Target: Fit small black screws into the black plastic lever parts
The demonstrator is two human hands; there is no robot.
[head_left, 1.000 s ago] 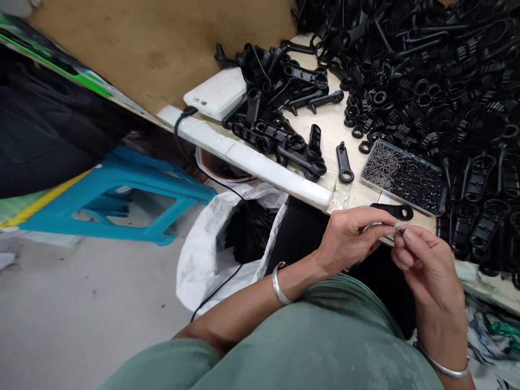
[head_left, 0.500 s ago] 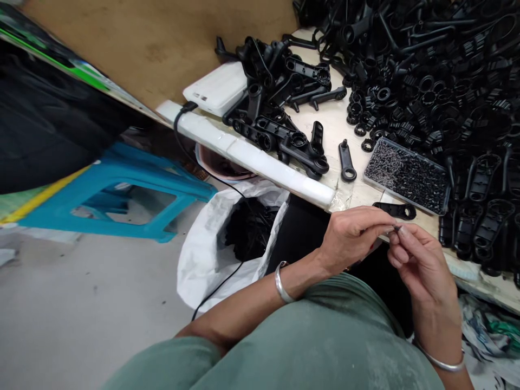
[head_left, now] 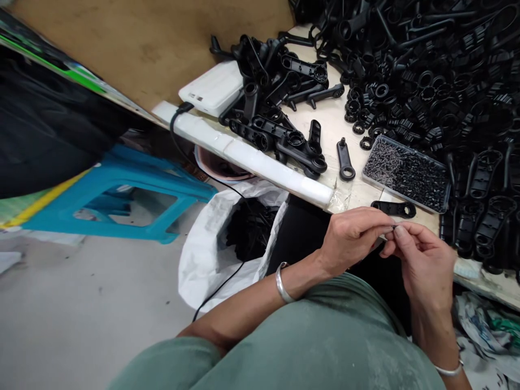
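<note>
My left hand (head_left: 351, 238) and my right hand (head_left: 422, 262) meet fingertip to fingertip just below the table's front edge. Both are pinched shut on a tiny dark piece (head_left: 393, 228), too small to name. A single black plastic arm (head_left: 393, 208) lies on the table right above the fingertips. Beside it stands a clear tray of small dark screws (head_left: 406, 174). Each wrist wears a silver bangle.
Heaps of black plastic arms and rings (head_left: 426, 70) cover the light table (head_left: 329, 127). A white box with a cable (head_left: 213, 88) sits at its left end. Below are a white sack holding black parts (head_left: 227, 238), a blue stool (head_left: 117, 189) and grey floor.
Both hands have stayed pinched together in the same place. My right hand has slid slightly left and its fingers have curled in closer. The view has shifted a little.
</note>
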